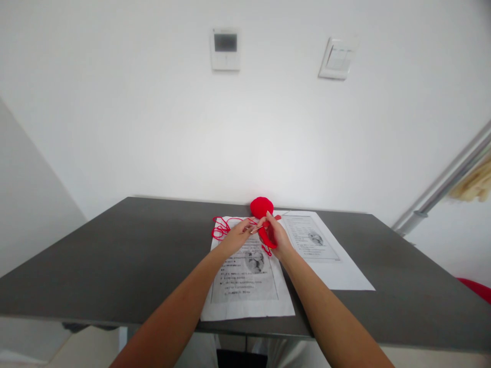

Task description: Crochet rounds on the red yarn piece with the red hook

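Observation:
My left hand (238,236) and my right hand (276,236) meet above a printed sheet (249,286) on the dark table (115,255). A thin crochet hook (259,228) runs between them. My right hand is closed on the hook and a small red crocheted piece (265,238). With pinched fingers, my left hand holds the red yarn strand, which loops loosely to the left (220,229). Just beyond the hands lies a red yarn ball (261,206).
A second printed sheet (326,255) lies to the right of the first. Two wall panels (225,48) (337,59) hang on the white wall behind. A metal pole (441,184) slants at the right, and something red (477,289) shows past the table's right edge.

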The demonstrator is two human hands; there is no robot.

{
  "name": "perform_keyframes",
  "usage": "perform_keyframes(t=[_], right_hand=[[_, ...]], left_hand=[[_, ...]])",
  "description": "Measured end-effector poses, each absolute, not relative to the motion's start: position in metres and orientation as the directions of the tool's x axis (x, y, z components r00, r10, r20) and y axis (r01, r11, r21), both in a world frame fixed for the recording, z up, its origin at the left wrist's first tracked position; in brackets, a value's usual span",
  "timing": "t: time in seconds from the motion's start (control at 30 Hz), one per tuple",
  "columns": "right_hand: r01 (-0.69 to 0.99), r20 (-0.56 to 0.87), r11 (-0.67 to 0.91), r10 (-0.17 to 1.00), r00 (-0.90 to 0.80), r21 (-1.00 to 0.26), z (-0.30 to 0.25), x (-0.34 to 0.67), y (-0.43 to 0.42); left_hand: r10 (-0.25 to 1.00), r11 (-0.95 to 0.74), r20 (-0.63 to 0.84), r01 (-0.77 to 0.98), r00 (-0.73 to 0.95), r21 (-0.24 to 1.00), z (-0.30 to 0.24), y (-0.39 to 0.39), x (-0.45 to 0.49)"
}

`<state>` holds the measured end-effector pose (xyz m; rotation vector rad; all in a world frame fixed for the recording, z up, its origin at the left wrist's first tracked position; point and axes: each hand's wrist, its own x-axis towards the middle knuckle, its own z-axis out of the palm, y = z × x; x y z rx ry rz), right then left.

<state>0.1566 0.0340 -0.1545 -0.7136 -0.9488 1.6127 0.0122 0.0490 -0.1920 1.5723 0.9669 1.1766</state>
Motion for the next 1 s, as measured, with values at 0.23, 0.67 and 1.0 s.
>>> perform_keyframes(t=[0.23, 0.67, 1.0], right_hand=[[-0.476, 0.044, -0.095, 0.961, -0.273, -0.874, -0.156, 0.157, 0.034], [-0.43, 0.097, -0.089, 0.915, -0.392, -0.899, -0.161, 0.157, 0.034], [-0.414, 0.104, -0.098, 0.892, -0.439, -0.905, -0.162, 0.157, 0.032]], left_hand=[[0.937, -0.314, 0.281, 0.149, 0.207, 0.938, -0.195, 0.053, 0.009], [0.954, -0.268, 0.207, 0.309, 0.216, 0.913, -0.198, 0.052, 0.005], [0.983, -0.181, 0.165, 0.246, 0.083, 0.952, -0.19, 0.055, 0.003]])
